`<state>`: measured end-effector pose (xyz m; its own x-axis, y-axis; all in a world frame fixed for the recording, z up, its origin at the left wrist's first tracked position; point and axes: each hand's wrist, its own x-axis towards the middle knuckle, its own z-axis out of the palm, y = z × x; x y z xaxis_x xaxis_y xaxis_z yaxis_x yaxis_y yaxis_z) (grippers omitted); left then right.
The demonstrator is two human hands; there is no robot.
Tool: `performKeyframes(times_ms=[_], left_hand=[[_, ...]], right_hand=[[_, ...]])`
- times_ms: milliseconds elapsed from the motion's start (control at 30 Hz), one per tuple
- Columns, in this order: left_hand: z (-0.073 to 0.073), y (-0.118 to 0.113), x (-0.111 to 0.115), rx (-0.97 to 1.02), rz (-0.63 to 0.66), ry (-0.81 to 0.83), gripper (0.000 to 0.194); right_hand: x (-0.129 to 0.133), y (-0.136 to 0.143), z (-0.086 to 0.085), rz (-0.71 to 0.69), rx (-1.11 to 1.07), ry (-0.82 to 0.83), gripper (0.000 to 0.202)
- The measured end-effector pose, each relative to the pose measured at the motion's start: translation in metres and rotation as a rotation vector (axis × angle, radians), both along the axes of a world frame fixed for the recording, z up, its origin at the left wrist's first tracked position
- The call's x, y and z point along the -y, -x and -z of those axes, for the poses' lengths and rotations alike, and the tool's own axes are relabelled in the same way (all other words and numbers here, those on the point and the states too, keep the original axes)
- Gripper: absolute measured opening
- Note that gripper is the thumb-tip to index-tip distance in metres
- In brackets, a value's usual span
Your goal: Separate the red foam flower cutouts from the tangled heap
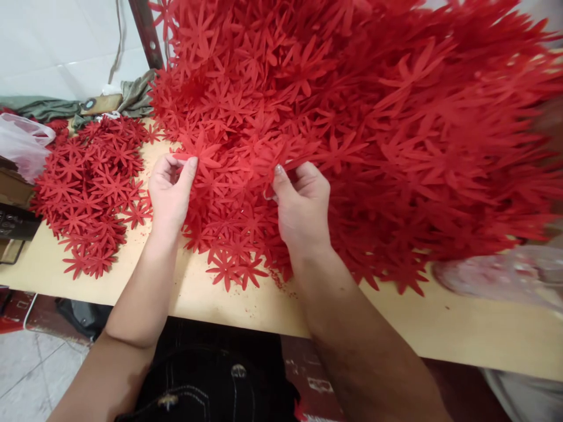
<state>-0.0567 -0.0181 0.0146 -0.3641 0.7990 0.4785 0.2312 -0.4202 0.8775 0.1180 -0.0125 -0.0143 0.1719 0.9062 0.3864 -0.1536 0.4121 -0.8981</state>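
Observation:
My left hand (pixel 171 184) pinches the petal of a red artificial flower piece (pixel 204 153) between thumb and finger. To its right, my right hand (pixel 303 196) is closed, thumb against fingers, on red flower pieces (pixel 264 157) whose petals stick out on both sides of the grip. Next to the right thumb a small pale curved thing shows; its kind is too small to tell. Both hands are in front of a large heap of red flower pieces (pixel 246 105), flat with several narrow petals each. How many pieces the right hand holds is hidden.
A smaller heap of darker red flower pieces (pixel 94 187) lies at the left of the pale wooden table (pixel 211 302). Beyond it are a white plastic bag (pixel 29 143), boxes (pixel 15 187) and a crumpled cloth (pixel 136 94). A clear plastic bag (pixel 497 272) lies at the right.

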Motion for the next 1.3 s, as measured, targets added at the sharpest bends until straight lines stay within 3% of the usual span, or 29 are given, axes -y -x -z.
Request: performKeyframes(times_ms=[100, 200, 233, 333, 433, 600, 800, 933, 1067, 1167, 1300], left_hand=[[0.002, 0.007, -0.001, -0.132, -0.137, -0.1, 0.035], [-0.003, -0.005, 0.01, -0.268, -0.206, -0.148, 0.038], [-0.005, -0.013, 0.015, -0.298, -0.157, -0.132, 0.035], [-0.005, -0.038, 0.028, -0.346, 0.16, -0.008, 0.034], [0.0, -0.051, 0.03, -0.28, 0.236, 0.08, 0.027], [0.002, -0.038, 0.019, -0.134, 0.146, 0.142, 0.019], [0.0, -0.034, 0.019, -0.219, 0.08, 0.047, 0.017], [0.003, -0.031, 0.017, -0.257, 0.034, 0.032, 0.021], [0.004, -0.016, 0.006, -0.15, -0.058, -0.033, 0.027], [0.005, -0.011, 0.001, -0.076, -0.032, -0.078, 0.03], [0.008, -0.021, 0.004, -0.056, 0.078, -0.037, 0.025]], right_hand=[[0.006, 0.004, -0.007, 0.006, 0.067, -0.047, 0.02], [0.009, 0.007, -0.01, 0.056, 0.119, -0.07, 0.021], [0.009, 0.007, -0.01, 0.074, 0.137, -0.071, 0.021], [0.012, 0.008, -0.01, 0.102, 0.206, -0.068, 0.021], [0.014, 0.008, -0.01, 0.129, 0.268, -0.077, 0.021], [0.014, 0.009, -0.01, 0.097, 0.304, -0.108, 0.016], [0.016, 0.009, -0.014, 0.173, 0.322, -0.141, 0.018], [0.012, 0.007, -0.011, 0.12, 0.243, -0.064, 0.023], [-0.002, -0.003, -0.004, 0.248, 0.016, -0.01, 0.024], [-0.006, -0.005, -0.005, 0.277, -0.052, -0.033, 0.022], [0.006, 0.005, -0.013, 0.152, 0.049, -0.076, 0.022]])
